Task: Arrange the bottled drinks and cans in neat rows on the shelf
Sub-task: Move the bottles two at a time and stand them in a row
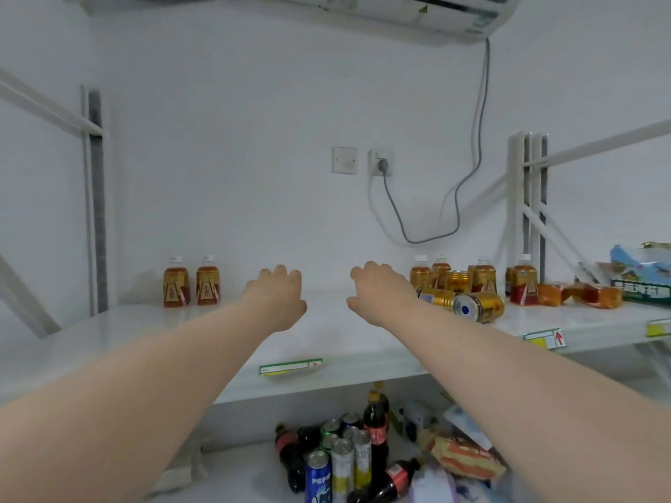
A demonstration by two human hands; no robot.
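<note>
Bottled drinks [176, 285], head view: two amber bottles with white caps stand upright side by side at the back left of the upper shelf [218, 321], close to the wall. Their labels are red and gold, with writing too small to read. More bottles of the same kind [524, 283] stand in a loose cluster at the back right of the same shelf.

Gold cans [479, 306] sit in that right cluster. One is upright among the bottles and two lie on their sides in front. The nearer lying can turns its round end, white with a blue disc, toward the viewer.

Left hand [279, 295] and right hand [377, 292] reach out palm down over the bare middle of the shelf, between the two groups. The fingers [281, 272] of both hands are loosely bent and slightly spread, pinching nothing. The right hand is near the lying cans; I cannot tell whether it touches them.

Orange wrapped packets [581, 295] and a blue box [642, 274] lie at the far right of the shelf. The shelf's front edge carries a green-bordered tag [290, 367], text unreadable, and a second tag [544, 338] with a red arrow.

On the lower shelf [232, 473], dark cola bottles [375, 426] with red labels stand or lie among slim cans. One blue can [318, 477] reads "PEPS". Snack bags [461, 455] are heaped just to their right.
</note>
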